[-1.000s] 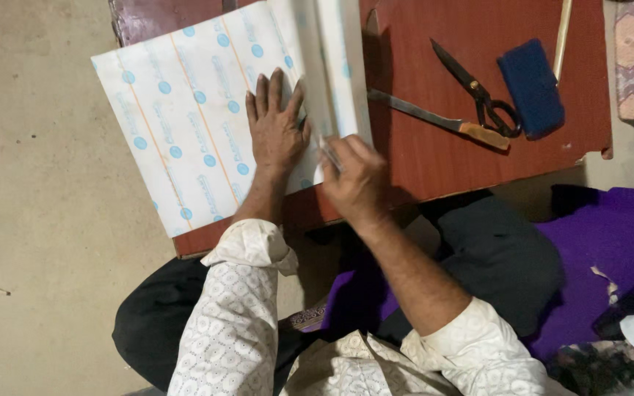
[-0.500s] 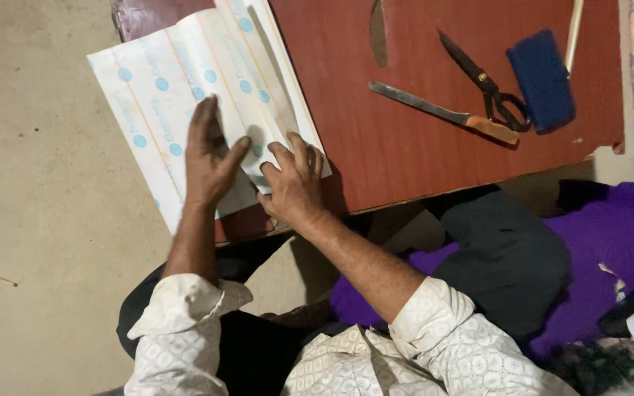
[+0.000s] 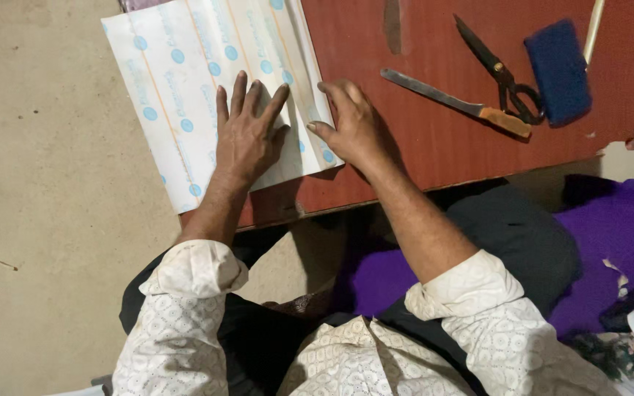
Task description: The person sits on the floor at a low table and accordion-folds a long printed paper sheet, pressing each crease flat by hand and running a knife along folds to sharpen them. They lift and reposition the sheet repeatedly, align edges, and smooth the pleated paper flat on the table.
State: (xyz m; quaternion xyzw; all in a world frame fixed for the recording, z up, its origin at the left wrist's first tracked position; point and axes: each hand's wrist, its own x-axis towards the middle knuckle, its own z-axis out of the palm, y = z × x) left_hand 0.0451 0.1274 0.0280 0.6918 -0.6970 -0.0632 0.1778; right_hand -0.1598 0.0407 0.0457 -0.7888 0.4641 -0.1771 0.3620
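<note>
While flat on the sheet (image 3: 185,88) — left hand (image 3: 247,136), fingers (image 3: 238,92) splayed.

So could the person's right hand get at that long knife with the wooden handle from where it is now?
Probably yes. The right hand rests at the white dotted sheet's edge, and only bare red-brown tabletop lies between it and the long knife with the wooden handle. Nothing blocks the way.

We see a white sheet (image 3: 185,81) with blue dots (orange lines too), a reddish-brown board (image 3: 434,139), and a blue block (image 3: 558,70).
</note>
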